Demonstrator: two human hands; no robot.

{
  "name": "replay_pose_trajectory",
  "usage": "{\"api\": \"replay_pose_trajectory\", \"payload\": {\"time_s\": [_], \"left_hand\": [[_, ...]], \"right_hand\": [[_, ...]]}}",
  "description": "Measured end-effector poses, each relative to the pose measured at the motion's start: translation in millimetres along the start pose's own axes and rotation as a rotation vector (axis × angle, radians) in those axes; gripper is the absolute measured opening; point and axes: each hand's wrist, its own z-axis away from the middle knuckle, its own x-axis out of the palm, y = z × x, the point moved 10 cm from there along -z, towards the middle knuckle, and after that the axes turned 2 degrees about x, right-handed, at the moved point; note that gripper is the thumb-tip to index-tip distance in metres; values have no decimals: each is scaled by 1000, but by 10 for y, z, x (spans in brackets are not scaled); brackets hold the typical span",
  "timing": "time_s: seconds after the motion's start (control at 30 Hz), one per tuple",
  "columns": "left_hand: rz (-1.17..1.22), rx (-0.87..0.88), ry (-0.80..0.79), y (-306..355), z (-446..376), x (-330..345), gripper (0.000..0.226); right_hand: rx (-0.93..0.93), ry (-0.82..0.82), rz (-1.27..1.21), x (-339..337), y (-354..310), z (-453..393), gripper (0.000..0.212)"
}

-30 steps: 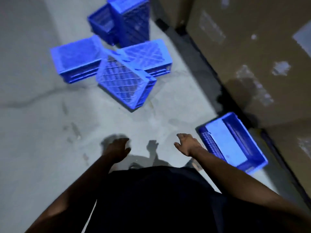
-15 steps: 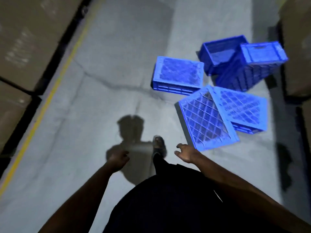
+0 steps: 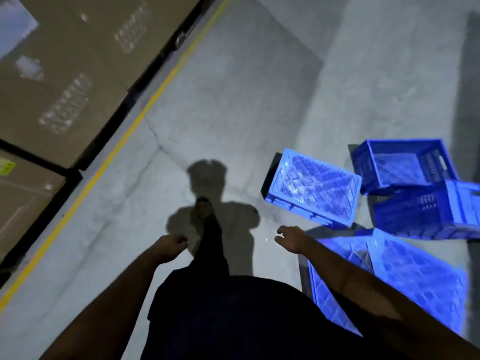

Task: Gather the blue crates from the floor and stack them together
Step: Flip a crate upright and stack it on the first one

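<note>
— Down on the concrete floor (image 3: 246, 105), what do you see?

— On my feed, five blue crates sit clustered at the right. One upturned crate (image 3: 315, 187) lies nearest the middle; behind it an upright crate (image 3: 405, 165) touches a crate on its side (image 3: 428, 209). Two more upturned crates (image 3: 405, 271) lie close by the right forearm.

— And the hands?

— Left hand (image 3: 171, 246) hangs loosely curled, holding nothing. Right hand (image 3: 292, 237) is relaxed, empty, just short of the crates.

— Anything else?

— Cardboard boxes (image 3: 59, 74) line the left, beyond a yellow line (image 3: 145, 110).
</note>
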Motion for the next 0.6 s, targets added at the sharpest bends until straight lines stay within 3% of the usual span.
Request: {"api": "replay_pose_trajectory", "payload": {"time_s": [0.17, 0.33, 0.47, 0.6], "left_hand": [[-71, 81, 2, 520, -1133, -1416, 42], [-296, 186, -92, 1326, -2070, -2756, 41], [-482, 264, -122, 2344, -3001, -3638, 37], [-637, 322, -172, 3459, -3900, -4020, 39]], "right_hand": [[94, 27, -87, -1134, -165, -910, 43], [174, 112, -251, -2291, -172, -1493, 47], [272, 138, -434, -2941, 108, -2008, 48], [365, 191, -615, -3294, 482, -2506, 52]]}}
